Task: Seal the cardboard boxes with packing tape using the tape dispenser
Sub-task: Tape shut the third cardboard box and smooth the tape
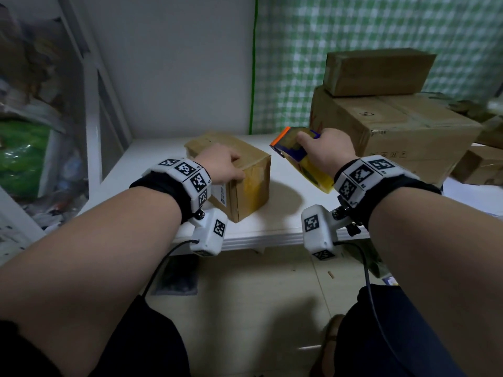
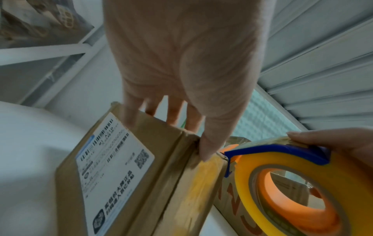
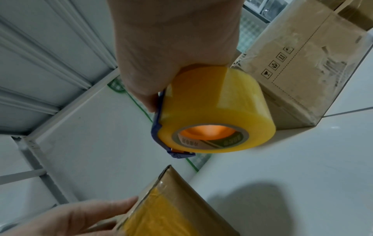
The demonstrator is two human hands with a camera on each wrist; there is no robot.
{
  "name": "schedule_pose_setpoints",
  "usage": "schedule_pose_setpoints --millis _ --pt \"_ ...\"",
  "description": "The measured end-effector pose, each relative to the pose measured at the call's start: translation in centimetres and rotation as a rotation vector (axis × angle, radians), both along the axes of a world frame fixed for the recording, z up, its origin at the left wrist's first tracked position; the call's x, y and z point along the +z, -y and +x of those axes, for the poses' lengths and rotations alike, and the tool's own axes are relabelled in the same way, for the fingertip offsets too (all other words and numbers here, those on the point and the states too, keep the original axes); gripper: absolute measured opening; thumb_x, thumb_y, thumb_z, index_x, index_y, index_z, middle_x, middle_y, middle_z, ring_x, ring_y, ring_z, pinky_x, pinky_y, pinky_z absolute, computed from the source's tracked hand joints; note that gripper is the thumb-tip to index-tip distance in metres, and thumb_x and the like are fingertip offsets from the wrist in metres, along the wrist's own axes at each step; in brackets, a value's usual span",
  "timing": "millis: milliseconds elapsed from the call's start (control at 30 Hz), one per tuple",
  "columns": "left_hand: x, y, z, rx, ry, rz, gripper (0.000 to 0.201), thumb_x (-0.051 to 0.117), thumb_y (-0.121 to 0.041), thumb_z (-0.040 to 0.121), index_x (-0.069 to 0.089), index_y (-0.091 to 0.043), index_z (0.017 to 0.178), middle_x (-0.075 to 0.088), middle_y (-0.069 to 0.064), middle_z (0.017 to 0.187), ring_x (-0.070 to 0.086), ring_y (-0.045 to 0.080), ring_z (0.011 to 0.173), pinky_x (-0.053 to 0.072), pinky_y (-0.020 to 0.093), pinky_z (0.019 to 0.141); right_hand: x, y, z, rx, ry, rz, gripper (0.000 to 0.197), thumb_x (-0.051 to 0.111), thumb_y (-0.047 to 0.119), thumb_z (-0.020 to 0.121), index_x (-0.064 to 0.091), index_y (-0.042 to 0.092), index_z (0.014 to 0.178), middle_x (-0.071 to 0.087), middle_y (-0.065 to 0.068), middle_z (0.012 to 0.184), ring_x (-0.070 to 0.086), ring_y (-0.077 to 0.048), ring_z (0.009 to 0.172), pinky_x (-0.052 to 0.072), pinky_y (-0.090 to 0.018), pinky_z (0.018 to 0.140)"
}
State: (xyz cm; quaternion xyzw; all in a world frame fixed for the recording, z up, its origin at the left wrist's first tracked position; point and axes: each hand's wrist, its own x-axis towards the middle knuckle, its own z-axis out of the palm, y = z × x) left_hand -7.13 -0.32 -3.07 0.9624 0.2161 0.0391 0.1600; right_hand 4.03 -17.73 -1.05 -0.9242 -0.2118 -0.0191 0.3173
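Note:
A small cardboard box (image 1: 245, 186) with yellow tape on its near end and a white shipping label (image 2: 113, 167) stands on the white table (image 1: 272, 227). My left hand (image 1: 231, 165) grips it from above, fingers over the far side and thumb (image 2: 207, 146) on the near top edge. To the right of the box and raised above the table, my right hand (image 1: 313, 148) grips the tape dispenser (image 1: 296, 153). It has a blue frame, an orange core and a fat yellow roll (image 3: 212, 108). The dispenser hangs apart from the box (image 3: 171, 199).
A large cardboard box (image 1: 394, 131) stands at the back right with a smaller one (image 1: 378, 72) on top. More boxes (image 1: 479, 164) sit at the far right. A green checked curtain (image 1: 367, 31) hangs behind. Clutter and a green bag (image 1: 24, 153) fill the left.

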Motion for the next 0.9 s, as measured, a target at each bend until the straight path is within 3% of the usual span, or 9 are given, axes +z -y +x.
schedule_pose_setpoints --millis 100,167,233,333,467,600,700,767,900 --pt "0.1 -0.2 -0.3 -0.027 0.008 -0.042 0.022 0.067 -0.017 0.076 0.051 -0.022 0.089 0.046 0.003 0.091 0.044 0.016 0.083 0.033 0.021 0.067 0.3 0.1 -0.1 0.021 -0.010 0.083 0.040 0.049 0.044 0.089 0.045 0.011 0.066 0.044 -0.004 0.063 0.045 -0.024 0.064 0.033 -0.033 0.056" --pt "0.2 -0.3 -0.4 -0.049 0.011 -0.052 0.031 0.066 -0.013 0.078 0.066 -0.019 0.108 0.060 0.002 0.107 0.054 0.017 0.102 0.035 0.016 0.080 0.4 0.1 -0.1 0.062 -0.008 0.155 0.039 0.052 0.045 0.089 0.052 0.009 0.074 0.051 -0.008 0.072 0.051 -0.028 0.074 0.039 -0.035 0.065" --pt "0.2 -0.1 -0.3 -0.070 0.015 0.013 0.047 0.060 -0.008 0.081 0.060 -0.017 0.128 0.056 -0.004 0.134 0.050 0.015 0.123 0.031 0.014 0.091 0.6 0.1 -0.1 0.112 0.002 0.219 0.043 0.053 0.044 0.089 0.059 0.002 0.084 0.059 -0.018 0.083 0.058 -0.033 0.084 0.045 -0.039 0.072" --pt "0.0 -0.1 -0.2 -0.093 0.080 0.118 0.048 0.053 0.000 0.083 0.061 -0.018 0.127 0.058 -0.002 0.133 0.051 0.017 0.124 0.035 0.019 0.098 0.9 0.0 -0.5 0.150 -0.015 0.326 0.050 0.054 0.044 0.091 0.063 -0.004 0.101 0.065 -0.023 0.099 0.061 -0.035 0.093 0.048 -0.046 0.083" --pt "-0.3 -0.5 -0.5 -0.070 0.171 0.119 0.046 0.052 0.002 0.082 0.065 -0.018 0.121 0.064 0.001 0.124 0.056 0.018 0.117 0.038 0.021 0.095 1.5 -0.5 -0.8 0.173 -0.086 0.421 0.052 0.053 0.042 0.093 0.061 -0.007 0.108 0.059 -0.017 0.090 0.056 -0.027 0.083 0.043 -0.035 0.075" --pt "0.3 -1.1 -0.3 0.009 0.196 0.046 0.043 0.052 -0.007 0.087 0.060 -0.016 0.128 0.060 0.003 0.129 0.054 0.019 0.119 0.037 0.024 0.098 2.1 -0.8 -0.9 0.146 -0.168 0.564 0.063 0.057 0.048 0.083 0.060 -0.010 0.109 0.063 -0.026 0.094 0.060 -0.036 0.085 0.048 -0.041 0.080" --pt "1.3 -1.6 -0.2 0.127 0.342 -0.129 0.033 0.049 -0.015 0.093 0.062 -0.011 0.122 0.063 0.009 0.122 0.057 0.026 0.111 0.044 0.033 0.100 2.7 -1.0 -0.8 0.144 -0.217 0.641 0.053 0.060 0.053 0.066 0.062 0.002 0.081 0.052 -0.011 0.075 0.051 -0.022 0.068 0.041 -0.034 0.066" --pt "2.2 -1.6 -0.1 0.213 0.453 -0.410 0.025 0.044 -0.020 0.097 0.061 -0.008 0.111 0.060 0.013 0.108 0.058 0.026 0.098 0.049 0.042 0.094 2.9 -1.0 -0.6 0.156 -0.230 0.672 0.042 0.065 0.054 0.066 0.063 0.012 0.073 0.056 -0.011 0.069 0.055 -0.023 0.065 0.047 -0.035 0.066" --pt "3.7 -1.4 0.0 0.331 0.560 -0.984 0.029 0.038 -0.032 0.100 0.054 -0.007 0.102 0.059 0.010 0.101 0.061 0.022 0.088 0.054 0.033 0.076 3.1 -0.9 -0.3 0.200 -0.265 0.692 0.037 0.072 0.051 0.073 0.061 0.017 0.061 0.064 -0.004 0.064 0.063 -0.020 0.063 0.054 -0.035 0.072"
